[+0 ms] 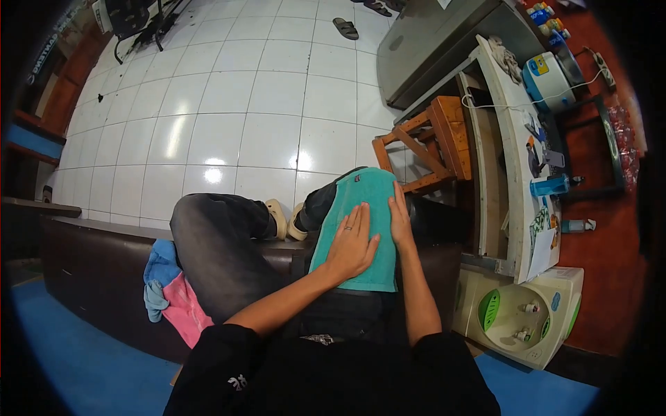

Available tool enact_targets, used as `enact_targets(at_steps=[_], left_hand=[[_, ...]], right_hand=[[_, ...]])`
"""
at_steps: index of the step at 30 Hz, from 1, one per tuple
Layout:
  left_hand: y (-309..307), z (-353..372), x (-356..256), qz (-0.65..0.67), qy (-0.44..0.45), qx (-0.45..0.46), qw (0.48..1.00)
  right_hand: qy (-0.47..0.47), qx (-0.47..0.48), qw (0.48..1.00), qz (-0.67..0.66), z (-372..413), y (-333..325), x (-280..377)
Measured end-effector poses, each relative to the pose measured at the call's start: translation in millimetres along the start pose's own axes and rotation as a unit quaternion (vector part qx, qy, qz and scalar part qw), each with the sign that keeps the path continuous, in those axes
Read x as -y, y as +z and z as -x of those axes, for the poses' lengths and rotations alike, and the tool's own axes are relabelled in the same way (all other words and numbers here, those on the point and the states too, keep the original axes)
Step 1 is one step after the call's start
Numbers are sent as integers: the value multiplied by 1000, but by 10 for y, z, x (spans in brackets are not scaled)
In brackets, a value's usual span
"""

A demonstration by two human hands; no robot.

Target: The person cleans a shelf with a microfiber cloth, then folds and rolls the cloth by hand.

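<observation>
A teal cloth (371,260) lies spread over the thigh and knee of the right leg. My left hand (352,246) rests flat on the middle of the cloth, fingers extended and a ring on one of them. Along the cloth's right edge lies my right hand (400,218), its fingers stretched out toward the knee. Neither hand grips the cloth. Blue and pink cloths (182,298) lie in a heap on the dark bench, beside the left leg.
A wooden stool (451,139) and a cluttered white table (513,229) stand at the right, with a water dispenser (472,295) nearer me. Behind them is a grey fridge (423,48). A sandal (345,28) lies on the white tiled floor (270,93).
</observation>
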State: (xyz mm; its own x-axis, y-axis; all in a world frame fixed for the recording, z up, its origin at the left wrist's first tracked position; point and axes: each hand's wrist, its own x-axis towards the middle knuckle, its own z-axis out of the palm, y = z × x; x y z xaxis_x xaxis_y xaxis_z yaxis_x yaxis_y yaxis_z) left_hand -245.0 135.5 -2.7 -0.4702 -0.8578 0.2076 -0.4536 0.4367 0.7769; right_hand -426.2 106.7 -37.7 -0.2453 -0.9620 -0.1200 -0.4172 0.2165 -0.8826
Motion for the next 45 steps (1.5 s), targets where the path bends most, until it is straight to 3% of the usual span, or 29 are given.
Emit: enact_targets(at_steps=[2,4,6,8,9,11,14,15,17,19,21,23,24,26,27,29,30,32,34,39,43,45], left_hand=[[-28,21,-69,-13,3,-7,1000],[-133,36,-212,-32,152,56,986],[-103,60,-234,-31,170,77,982],[-46,8,-138,-76,85,131,985],[-23,-24,-81,-76,87,132,984],[32,-95,33,-29,-10,85,996],[61,-233,252,18,-78,61,995],[82,-279,337,16,-77,59,995],[162,-399,539,119,-182,62,974],[505,-415,1053,144,-188,61,970],[516,-380,1146,172,-197,66,963],[183,-355,894,34,-376,132,916],[118,-329,826,31,-376,134,916],[64,-195,672,-139,-200,12,970],[-50,-152,488,-139,-210,22,968],[-278,-155,133,61,-32,3,998],[-192,-72,129,61,-35,8,998],[0,125,133,2,15,29,999],[-59,78,110,-4,16,39,999],[-72,47,93,-3,-2,37,999],[-60,82,52,-6,1,25,1000],[-51,115,-113,-111,-17,58,992]], right_hand=[[48,9,996,-69,-85,-35,-93],[153,26,967,-201,-168,-78,-164],[176,18,965,-191,-193,-79,-304],[220,3,961,-170,-226,-49,-501],[220,1,960,-171,-239,-42,-597],[244,-22,961,-128,-238,-63,-790],[233,-35,963,-132,-285,-54,-1075],[231,-35,963,-134,-279,-45,-1062],[233,-45,970,-54,-308,-57,-960],[225,-67,972,23,-258,-75,-718],[221,-91,966,102,-115,-108,-470],[96,-176,972,123,29,-105,-269],[98,-176,972,121,110,-106,-138],[-64,-213,968,114,341,-125,168],[-72,-207,970,102,481,-119,334],[-70,-167,980,79,798,-95,714],[-65,-167,981,78,900,-6,657],[-101,-70,972,202,1069,151,474],[-101,-71,968,219,1062,166,459],[-5,-59,995,85,732,90,408],[28,-41,997,53,410,41,171],[44,-41,998,17,202,18,-68]])
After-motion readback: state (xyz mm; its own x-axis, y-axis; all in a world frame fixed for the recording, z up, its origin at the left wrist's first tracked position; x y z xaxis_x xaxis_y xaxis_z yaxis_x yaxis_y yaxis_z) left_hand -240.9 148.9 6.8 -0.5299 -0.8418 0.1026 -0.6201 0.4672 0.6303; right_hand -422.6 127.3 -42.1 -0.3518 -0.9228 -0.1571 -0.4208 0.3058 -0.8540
